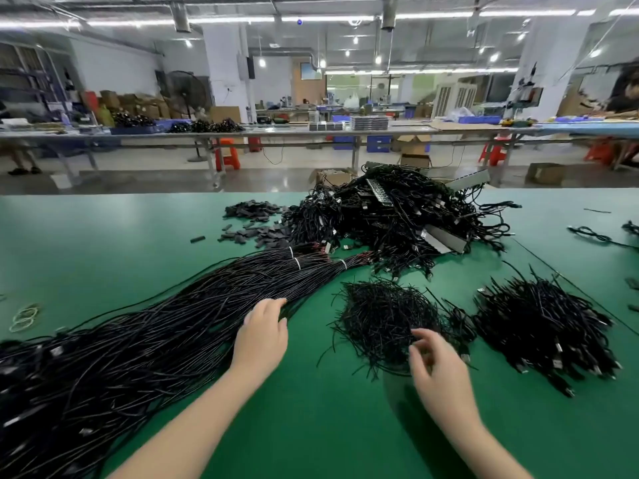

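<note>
Just beyond our right hand [439, 368], its hold blurred past telling, lies the tie pile [383, 316]; our released left hand [262, 335] rests on the diagonal cable bundle [193, 316].

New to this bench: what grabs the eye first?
The long bundle of black cables across the green table's left, with the left hand resting on it. Then the tangled cable heap at the far centre, and the right hand at the pile of short ties.
</note>
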Demonstrator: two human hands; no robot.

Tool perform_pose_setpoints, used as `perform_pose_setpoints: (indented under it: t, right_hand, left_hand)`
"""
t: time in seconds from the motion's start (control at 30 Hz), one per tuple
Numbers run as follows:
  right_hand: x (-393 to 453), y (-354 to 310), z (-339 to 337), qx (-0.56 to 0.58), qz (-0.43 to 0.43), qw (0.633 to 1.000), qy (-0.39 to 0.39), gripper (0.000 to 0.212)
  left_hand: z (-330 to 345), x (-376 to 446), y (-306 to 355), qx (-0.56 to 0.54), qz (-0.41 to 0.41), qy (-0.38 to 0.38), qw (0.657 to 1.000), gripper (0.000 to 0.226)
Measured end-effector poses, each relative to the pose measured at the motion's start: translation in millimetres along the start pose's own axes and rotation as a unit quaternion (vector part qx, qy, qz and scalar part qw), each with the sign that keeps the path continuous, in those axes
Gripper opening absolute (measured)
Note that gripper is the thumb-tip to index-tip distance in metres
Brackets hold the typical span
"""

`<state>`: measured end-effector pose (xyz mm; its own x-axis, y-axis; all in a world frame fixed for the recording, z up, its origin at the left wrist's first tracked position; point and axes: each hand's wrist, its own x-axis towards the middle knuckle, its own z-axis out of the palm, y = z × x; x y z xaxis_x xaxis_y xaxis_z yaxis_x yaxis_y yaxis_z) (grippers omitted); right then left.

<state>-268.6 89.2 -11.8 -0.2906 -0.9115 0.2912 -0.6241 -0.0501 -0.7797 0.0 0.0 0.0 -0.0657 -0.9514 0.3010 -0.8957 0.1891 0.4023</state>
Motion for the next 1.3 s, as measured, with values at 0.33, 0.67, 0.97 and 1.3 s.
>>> perform_pose_setpoints:
  t: [0.33, 0.67, 0.97, 1.3]
  right_hand:
    - [-7.0, 15.3, 10.9, -0.059, -0.047, 0.997, 0.009, 0.021]
    - [-5.0, 16.0, 13.2, -0.101, -0.081, 0.992, -0.008, 0.018]
    - [-4.7, 17.2, 13.4, -0.105, -0.075, 0.992, -0.008, 0.016]
    - [-6.0, 16.3, 12.6, -0.101, -0.079, 0.992, 0.001, 0.014]
  left_hand:
    - [3.2, 34.1, -64.3, 0.198, 0.018, -0.077, 0.977, 0.049]
    - [-61.7, 28.0, -94.8, 0.339, 0.105, 0.074, 0.932, 0.074]
    - [-77.1, 52.0, -112.7, 0.312, -0.197, -0.13, 0.92, 0.05]
    - [-19.3, 54.0, -23.0, 0.29, -0.001, -0.14, 0.947, 0.034]
